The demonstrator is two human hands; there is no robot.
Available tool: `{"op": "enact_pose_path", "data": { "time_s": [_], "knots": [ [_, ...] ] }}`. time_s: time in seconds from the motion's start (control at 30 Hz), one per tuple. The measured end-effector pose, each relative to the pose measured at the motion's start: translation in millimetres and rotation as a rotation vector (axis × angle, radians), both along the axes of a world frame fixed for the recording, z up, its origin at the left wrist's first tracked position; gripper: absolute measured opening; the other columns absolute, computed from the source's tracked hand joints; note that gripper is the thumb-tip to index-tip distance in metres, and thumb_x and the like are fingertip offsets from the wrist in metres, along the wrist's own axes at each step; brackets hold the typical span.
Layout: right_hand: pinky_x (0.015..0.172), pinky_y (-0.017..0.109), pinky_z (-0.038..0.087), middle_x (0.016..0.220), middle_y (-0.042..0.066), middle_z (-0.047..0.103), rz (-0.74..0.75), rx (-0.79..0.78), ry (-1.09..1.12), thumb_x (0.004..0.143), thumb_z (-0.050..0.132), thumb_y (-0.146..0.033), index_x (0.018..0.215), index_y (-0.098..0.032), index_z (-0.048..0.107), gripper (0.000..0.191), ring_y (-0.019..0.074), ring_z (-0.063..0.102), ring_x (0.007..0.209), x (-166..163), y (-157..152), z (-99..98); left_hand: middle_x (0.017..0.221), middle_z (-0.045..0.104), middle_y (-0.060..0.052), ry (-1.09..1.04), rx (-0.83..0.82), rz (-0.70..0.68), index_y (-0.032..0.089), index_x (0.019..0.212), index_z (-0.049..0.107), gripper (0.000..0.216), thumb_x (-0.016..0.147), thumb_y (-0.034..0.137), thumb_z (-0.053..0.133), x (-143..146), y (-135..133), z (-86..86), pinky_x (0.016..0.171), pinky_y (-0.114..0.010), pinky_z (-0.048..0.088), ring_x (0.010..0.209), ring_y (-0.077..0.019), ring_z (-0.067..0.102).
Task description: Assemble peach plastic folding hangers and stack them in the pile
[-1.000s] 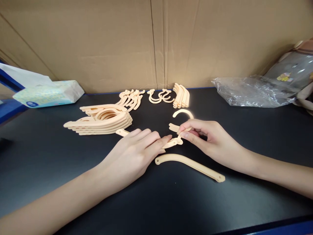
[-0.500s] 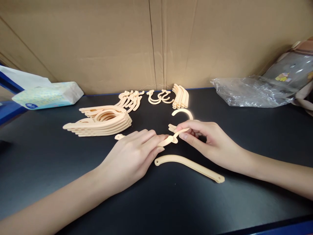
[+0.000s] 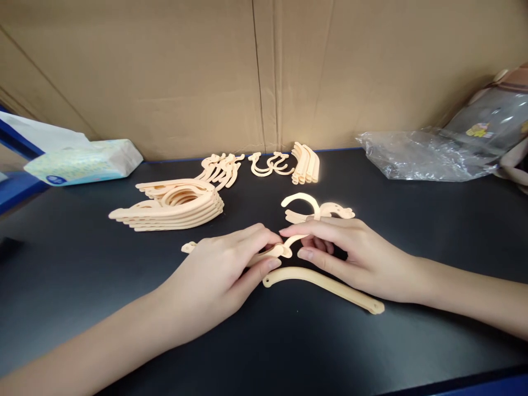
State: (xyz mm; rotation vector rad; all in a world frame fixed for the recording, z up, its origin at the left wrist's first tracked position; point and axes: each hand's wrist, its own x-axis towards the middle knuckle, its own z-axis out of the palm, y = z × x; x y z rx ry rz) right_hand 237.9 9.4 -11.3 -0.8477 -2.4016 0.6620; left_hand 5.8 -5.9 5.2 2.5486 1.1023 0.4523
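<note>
My left hand (image 3: 226,264) is closed around a cream plastic hanger arm (image 3: 267,254), whose far end sticks out past the knuckles. My right hand (image 3: 367,256) pinches a curved hanger hook (image 3: 303,196). The hook's lower end meets the tip of that arm between my hands; whether it is locked in cannot be made out. Just below my fingers a loose hanger arm (image 3: 325,280) lies on the black table (image 3: 264,352). More cream hanger pieces (image 3: 336,209) rest behind my right hand, partly hidden by it.
Stacked folded hangers (image 3: 177,212) lie to the left. Farther back are a heap of hooks (image 3: 220,168), a few separate hooks (image 3: 260,171) and a bundle of arms (image 3: 305,163) before a cardboard wall (image 3: 185,71). A tissue pack (image 3: 86,162) and a clear plastic bag (image 3: 421,157) flank them.
Both hands have moved slightly toward me and to the left with the arm and hook. More of the pieces behind my right hand now show.
</note>
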Motion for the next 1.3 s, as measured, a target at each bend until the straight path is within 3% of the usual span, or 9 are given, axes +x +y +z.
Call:
{"op": "enact_pose_path", "data": {
  "time_s": [0.13,0.27,0.37,0.5,0.63,0.77,0.9,1.3],
  "knots": [
    [0.072,0.025,0.047,0.085,0.000,0.062,0.020,0.015,-0.021,0.096,0.047,-0.025,0.135,-0.022,0.044,0.039,0.0122,0.058,0.077,0.8,-1.4,-0.5,0.066,0.060,0.007,-0.081,-0.187,0.082,0.023,0.101,0.057,0.014,0.097,0.030,0.046,-1.6,2.1,0.7,0.046,-0.017,0.039,0.051,-0.0080,0.055],
    [0.072,0.024,0.046,0.087,-0.001,0.062,0.045,0.022,-0.034,0.096,0.047,-0.024,0.138,-0.021,0.038,0.043,0.0121,0.058,0.080,1.3,-2.5,-0.7,0.079,0.067,0.004,-0.246,-0.388,0.047,0.023,0.105,0.054,0.014,0.098,0.029,0.044,-3.5,5.8,-0.2,0.051,-0.016,0.049,0.054,-0.0071,0.060],
    [0.071,0.024,0.045,0.086,-0.002,0.061,0.049,0.037,-0.055,0.096,0.048,-0.023,0.139,-0.021,0.036,0.045,0.0120,0.057,0.079,2.3,-3.1,-0.2,0.085,0.067,0.003,-0.322,-0.427,0.020,0.024,0.111,0.054,0.017,0.098,0.026,0.044,-2.5,7.3,-0.5,0.048,-0.015,0.049,0.054,-0.0058,0.060],
    [0.069,0.024,0.044,0.084,-0.002,0.059,0.048,0.098,-0.095,0.092,0.058,-0.032,0.128,-0.022,0.048,0.039,0.0112,0.057,0.077,4.7,-4.2,1.8,0.085,0.066,0.001,-0.344,-0.491,0.044,0.022,0.107,0.058,0.016,0.095,0.025,0.048,2.0,7.0,1.5,0.044,-0.015,0.047,0.058,-0.0074,0.061],
    [0.064,0.024,0.042,0.083,-0.002,0.057,0.005,0.164,-0.084,0.085,0.066,-0.041,0.111,-0.017,0.052,0.038,0.0108,0.056,0.073,6.1,-5.3,4.5,0.077,0.064,0.000,-0.431,-0.635,0.164,0.019,0.093,0.062,0.019,0.093,0.034,0.052,7.0,9.0,4.4,0.043,-0.015,0.047,0.058,-0.0090,0.059],
    [0.063,0.024,0.040,0.084,-0.001,0.060,0.027,0.245,-0.107,0.084,0.068,-0.041,0.094,-0.017,0.055,0.029,0.0112,0.055,0.073,6.9,-5.5,6.8,0.069,0.061,0.003,-0.510,-0.819,0.324,0.015,0.077,0.062,0.028,0.090,0.040,0.058,15.2,12.4,7.3,0.048,-0.011,0.048,0.055,-0.0054,0.057],
    [0.069,0.025,0.040,0.086,0.001,0.061,0.061,0.309,-0.166,0.086,0.065,-0.039,0.093,-0.015,0.061,0.025,0.0135,0.056,0.080,10.5,-5.5,7.9,0.079,0.066,0.001,-0.602,-0.991,0.409,0.014,0.079,0.062,0.024,0.090,0.035,0.060,26.8,13.8,9.7,0.061,-0.014,0.054,0.066,-0.0073,0.062],
    [0.072,0.025,0.044,0.088,0.003,0.062,0.108,0.301,-0.271,0.096,0.051,-0.025,0.093,-0.017,0.068,0.019,0.0137,0.057,0.081,13.4,-2.0,8.5,0.092,0.064,-0.001,-0.793,-1.008,0.407,0.015,0.089,0.062,0.013,0.092,0.027,0.059,29.7,20.5,5.0,0.066,-0.023,0.060,0.071,-0.0106,0.065]
  ]
}}
